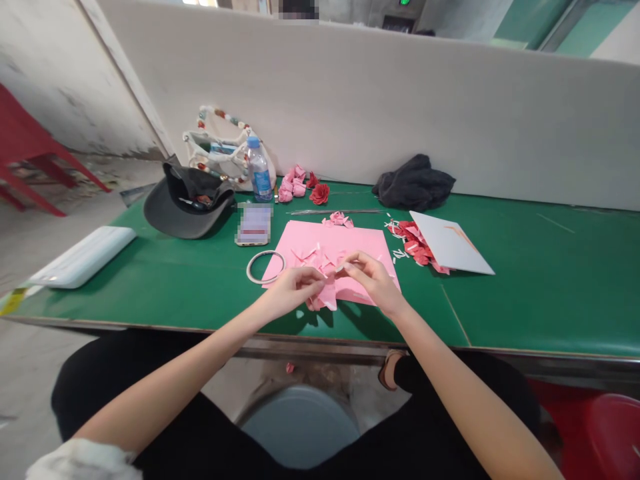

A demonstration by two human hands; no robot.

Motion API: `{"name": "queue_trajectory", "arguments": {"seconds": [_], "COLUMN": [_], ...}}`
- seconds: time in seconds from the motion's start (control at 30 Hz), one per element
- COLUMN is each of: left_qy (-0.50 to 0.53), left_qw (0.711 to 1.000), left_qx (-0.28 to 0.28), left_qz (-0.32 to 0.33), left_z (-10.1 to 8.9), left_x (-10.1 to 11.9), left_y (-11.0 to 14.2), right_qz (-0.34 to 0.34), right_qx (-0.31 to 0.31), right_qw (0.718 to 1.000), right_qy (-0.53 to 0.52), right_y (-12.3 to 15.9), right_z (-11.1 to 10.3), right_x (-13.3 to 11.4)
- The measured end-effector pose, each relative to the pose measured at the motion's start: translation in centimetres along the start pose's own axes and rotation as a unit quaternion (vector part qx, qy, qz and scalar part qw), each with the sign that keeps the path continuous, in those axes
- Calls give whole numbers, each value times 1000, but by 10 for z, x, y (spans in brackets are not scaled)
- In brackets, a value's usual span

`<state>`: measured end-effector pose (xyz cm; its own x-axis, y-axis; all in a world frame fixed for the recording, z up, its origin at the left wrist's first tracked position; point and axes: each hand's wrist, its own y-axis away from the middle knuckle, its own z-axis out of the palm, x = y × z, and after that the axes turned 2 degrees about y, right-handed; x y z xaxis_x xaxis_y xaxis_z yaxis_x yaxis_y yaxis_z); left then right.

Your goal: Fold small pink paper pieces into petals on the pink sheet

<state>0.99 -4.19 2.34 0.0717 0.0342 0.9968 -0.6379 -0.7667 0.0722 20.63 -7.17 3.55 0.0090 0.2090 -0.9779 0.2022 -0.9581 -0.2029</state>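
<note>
My left hand and my right hand meet above a large pink paper sheet, pinching a small piece of pink paper between their fingertips. Cut pink scraps lie on the sheet just beyond my fingers. A clear ring rests left of my left hand. Farther back stand folded pink paper flowers and a red paper rose. Red paper scraps lie to the right, against a white card.
The green table also holds a black cap, a water bottle, a beaded bag, a phone, dark cloth and a white pad. A partition stands behind. A grey bin sits below the front edge.
</note>
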Motion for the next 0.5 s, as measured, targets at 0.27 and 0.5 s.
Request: {"name": "queue_trajectory", "arguments": {"seconds": [0.27, 0.5], "left_qy": [123, 158], "left_qw": [990, 983], "left_qx": [-15, -17], "left_qz": [-67, -87], "left_z": [-6, -8], "left_x": [6, 3], "left_y": [0, -1], "right_qz": [-30, -45], "right_qx": [-32, -28], "right_qw": [998, 995], "right_qy": [42, 88], "right_y": [3, 2], "right_z": [0, -1], "right_x": [-3, 0]}}
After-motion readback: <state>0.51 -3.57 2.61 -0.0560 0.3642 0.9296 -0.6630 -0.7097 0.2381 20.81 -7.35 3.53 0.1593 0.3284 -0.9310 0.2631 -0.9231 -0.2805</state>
